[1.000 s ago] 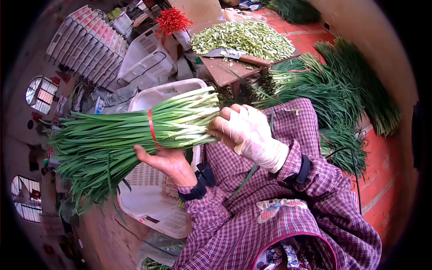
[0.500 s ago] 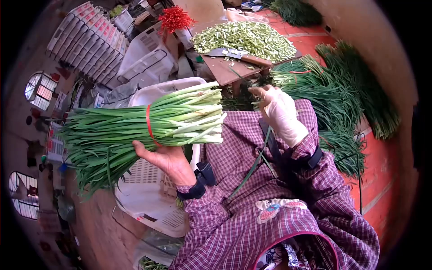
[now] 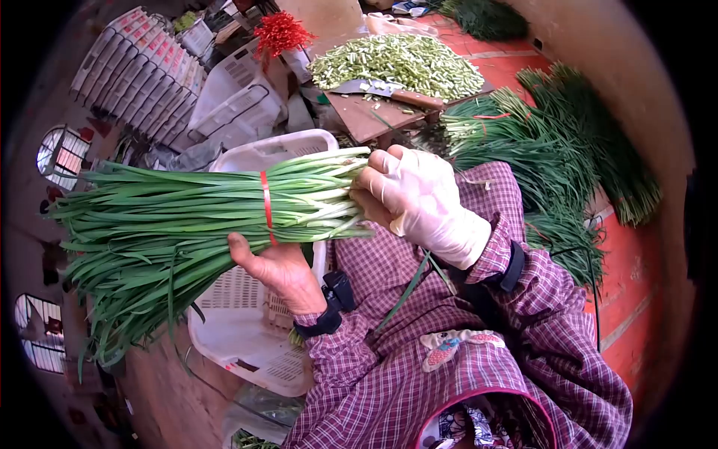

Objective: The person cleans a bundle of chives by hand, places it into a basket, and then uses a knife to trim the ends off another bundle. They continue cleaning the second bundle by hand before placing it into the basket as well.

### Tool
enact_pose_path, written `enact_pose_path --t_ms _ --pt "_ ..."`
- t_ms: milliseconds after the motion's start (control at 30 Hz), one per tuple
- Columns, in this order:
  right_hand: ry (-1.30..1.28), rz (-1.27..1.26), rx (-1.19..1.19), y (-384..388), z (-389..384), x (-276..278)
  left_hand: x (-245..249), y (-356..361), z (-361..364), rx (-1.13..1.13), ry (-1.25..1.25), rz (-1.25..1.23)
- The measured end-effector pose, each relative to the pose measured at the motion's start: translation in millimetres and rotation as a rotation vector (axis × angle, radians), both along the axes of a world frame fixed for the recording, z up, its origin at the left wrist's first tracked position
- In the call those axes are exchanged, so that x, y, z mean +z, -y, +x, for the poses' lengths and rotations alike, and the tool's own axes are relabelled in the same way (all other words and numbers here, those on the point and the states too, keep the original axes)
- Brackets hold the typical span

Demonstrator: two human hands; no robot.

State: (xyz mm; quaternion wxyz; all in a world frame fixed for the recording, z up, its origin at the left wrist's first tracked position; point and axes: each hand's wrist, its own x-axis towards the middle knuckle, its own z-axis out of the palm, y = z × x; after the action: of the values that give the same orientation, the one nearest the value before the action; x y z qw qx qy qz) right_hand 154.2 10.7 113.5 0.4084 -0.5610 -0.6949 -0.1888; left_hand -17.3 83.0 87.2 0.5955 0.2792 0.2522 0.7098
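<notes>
A large bunch of green stalks, bound by a red band, lies across my left hand, which supports it from below with the thumb along its near side. The leafy ends point left, the pale cut ends right. My right hand, in a thin whitish glove, has its curled fingers against the pale ends; the fingertips are partly hidden. Under the bunch stands a white plastic basket. A loose green leaf hangs over the checked clothing.
A knife lies beside chopped pale pieces on a brown board. More green bunches rest on the red surface at right. Stacked white crates and red bands are at the upper left.
My right hand has moved left and onto the pale ends of the bunch. The bunch has shifted slightly left, and its leafy ends hang lower.
</notes>
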Motion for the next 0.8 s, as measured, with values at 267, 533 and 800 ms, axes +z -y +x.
enact_pose_path --t_ms 267,533,800 --pt "-1.059 -0.305 0.512 4 7 9 1 5 3 0.052 -0.095 0.071" --pt "-0.122 -0.153 -0.285 13 64 -25 -7 0 1 0.042 -0.098 0.076" --pt "-0.416 -0.150 -0.029 3 25 5 -4 5 6 0.002 -0.102 0.038"
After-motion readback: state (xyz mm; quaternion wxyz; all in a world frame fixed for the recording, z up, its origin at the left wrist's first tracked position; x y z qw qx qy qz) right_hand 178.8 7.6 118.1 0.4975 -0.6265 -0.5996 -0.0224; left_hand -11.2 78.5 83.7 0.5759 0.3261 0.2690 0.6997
